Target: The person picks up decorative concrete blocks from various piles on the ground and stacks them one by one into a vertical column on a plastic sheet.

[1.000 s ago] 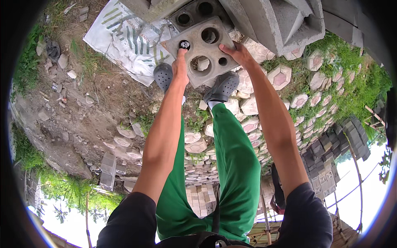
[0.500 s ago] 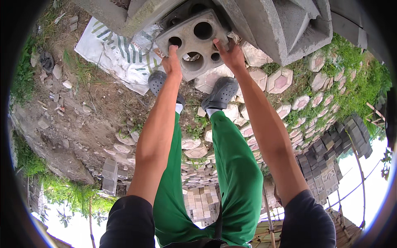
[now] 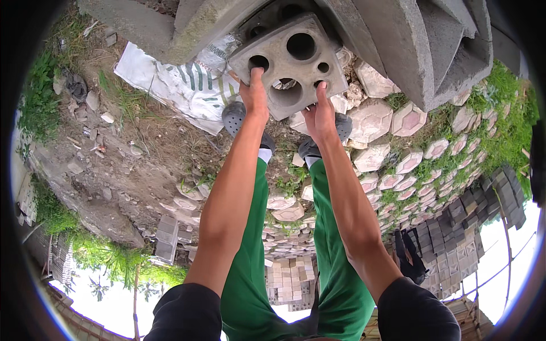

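Observation:
A grey concrete block (image 3: 278, 67) with several round holes of different sizes is tilted with its holed face toward me. My left hand (image 3: 254, 98) grips its lower left side, the thumb over the edge of a hole. At the lower right edge my right hand (image 3: 322, 113) is closed on the same block, thumb against a small hole and fingers curled underneath. Behind it, partly hidden, stands another grey holed block (image 3: 245, 27). My feet in dark grey clogs (image 3: 234, 117) are just below the held block.
Large angular concrete pieces (image 3: 392, 40) flank the block on the right, and a curved concrete edge (image 3: 199, 34) on the left. A white printed sack (image 3: 165, 79) lies on the dirt. Hexagonal pavers (image 3: 371, 120) cover the ground at right; stacked blocks (image 3: 455, 238) stand farther off.
My right hand has moved from the block's right side to its lower right edge, thumb now by a small hole. My left hand keeps its grip. The whole view has shifted slightly.

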`<state>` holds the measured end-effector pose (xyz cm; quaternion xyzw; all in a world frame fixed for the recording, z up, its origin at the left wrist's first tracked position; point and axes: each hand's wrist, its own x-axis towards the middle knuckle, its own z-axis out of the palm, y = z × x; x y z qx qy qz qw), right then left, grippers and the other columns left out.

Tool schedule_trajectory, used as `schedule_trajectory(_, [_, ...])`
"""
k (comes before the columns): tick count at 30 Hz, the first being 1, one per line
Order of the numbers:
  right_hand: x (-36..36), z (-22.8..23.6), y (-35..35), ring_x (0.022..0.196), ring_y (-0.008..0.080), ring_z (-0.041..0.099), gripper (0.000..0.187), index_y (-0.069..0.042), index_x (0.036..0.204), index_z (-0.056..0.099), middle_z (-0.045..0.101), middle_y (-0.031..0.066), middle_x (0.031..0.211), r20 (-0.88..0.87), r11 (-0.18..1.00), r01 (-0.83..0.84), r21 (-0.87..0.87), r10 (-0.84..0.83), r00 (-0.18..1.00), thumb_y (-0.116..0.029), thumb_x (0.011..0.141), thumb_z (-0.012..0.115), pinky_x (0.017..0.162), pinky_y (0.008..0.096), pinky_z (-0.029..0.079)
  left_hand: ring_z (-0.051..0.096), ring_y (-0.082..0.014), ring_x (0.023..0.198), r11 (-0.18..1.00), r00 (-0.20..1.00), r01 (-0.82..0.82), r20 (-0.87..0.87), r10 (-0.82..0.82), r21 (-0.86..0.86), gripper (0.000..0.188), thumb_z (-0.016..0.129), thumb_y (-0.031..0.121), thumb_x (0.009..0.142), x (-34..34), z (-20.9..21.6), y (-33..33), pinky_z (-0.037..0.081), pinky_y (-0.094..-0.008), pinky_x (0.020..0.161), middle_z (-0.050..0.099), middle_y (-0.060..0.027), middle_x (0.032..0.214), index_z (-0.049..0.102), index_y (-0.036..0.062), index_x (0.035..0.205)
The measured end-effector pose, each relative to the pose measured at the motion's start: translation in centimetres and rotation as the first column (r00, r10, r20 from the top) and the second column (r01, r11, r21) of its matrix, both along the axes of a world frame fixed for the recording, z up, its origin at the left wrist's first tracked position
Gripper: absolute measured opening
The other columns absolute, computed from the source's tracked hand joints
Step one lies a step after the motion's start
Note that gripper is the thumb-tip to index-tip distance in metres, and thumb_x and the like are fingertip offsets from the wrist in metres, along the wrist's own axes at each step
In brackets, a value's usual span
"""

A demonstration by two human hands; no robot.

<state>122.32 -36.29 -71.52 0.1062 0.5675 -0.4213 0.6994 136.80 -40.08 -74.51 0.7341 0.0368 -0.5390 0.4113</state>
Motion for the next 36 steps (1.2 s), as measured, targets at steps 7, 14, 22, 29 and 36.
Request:
schedule_trajectory(7, [-1.8,0.4,-3.6,0.114,0.0213,0.052,0.046,0.004,0.123,0.045,0.054,0.0103,0.123,-0.159,0.985,-0.172,-0.011,0.168,0.973,-0.032,0.097,0.054,0.100,0.0443,0.040,0.047,-0.0223,0.115,0.998,0.999,-0.038,-0.016,0.038,-0.051,0.069,0.064,0.028,0.077,-1.0,0.9,-2.8,0.035,-0.0327,0.100,0.051,-0.0120,0.129,0.042,-0.0056,0.132])
schedule_trajectory(14, [-1.5,0.4,-5.5,0.098,0.0213,0.055,0.049,0.010,0.111,0.045,0.054,0.0109,0.105,-0.251,0.961,-0.264,0.079,0.276,0.928,-0.034,0.094,0.058,0.096,0.0470,0.044,0.058,-0.0243,0.101,0.998,1.000,0.015,0.019,-0.014,-0.064,0.055,0.063,0.026,0.077,0.4,-0.9,-5.1,0.049,-0.0383,0.085,0.057,-0.0119,0.115,0.050,-0.0013,0.123])
schedule_trajectory(22, [-3.0,1.0,-6.7,0.106,0.0250,0.053,0.051,0.004,0.117,0.044,0.051,0.0126,0.112,-0.286,0.918,-0.397,-0.005,0.379,0.880,-0.035,0.091,0.063,0.099,0.0487,0.043,0.057,-0.0241,0.104,0.993,0.992,0.113,-0.048,-0.114,-0.023,0.055,0.061,0.029,0.079,1.4,-1.3,-6.1,0.048,-0.0386,0.087,0.056,-0.0115,0.118,0.050,-0.0005,0.124])
schedule_trajectory(29, [-0.8,0.3,-5.7,0.134,0.0373,0.030,0.091,0.001,0.145,0.018,0.031,0.0254,0.143,0.036,0.966,-0.235,0.104,0.232,0.972,-0.059,0.087,0.055,0.109,0.0534,0.029,0.053,-0.0278,0.107,0.986,0.986,0.167,0.015,-0.166,-0.023,0.077,0.066,0.037,0.071,3.5,-1.4,-6.1,0.042,-0.0345,0.091,0.055,-0.0199,0.121,0.046,-0.0154,0.123])
schedule_trajectory(36, [-0.5,-1.5,-5.0,0.133,0.0383,0.033,0.088,-0.007,0.147,0.019,0.031,0.0218,0.145,0.058,0.976,-0.219,-0.019,0.220,0.974,-0.067,0.088,0.043,0.106,0.0570,0.029,0.057,-0.0302,0.095,0.815,0.819,0.538,0.097,-0.566,0.215,0.086,0.060,0.056,0.074,3.6,-0.3,-6.1,0.048,-0.0436,0.070,0.057,-0.0220,0.108,0.047,-0.0152,0.120])
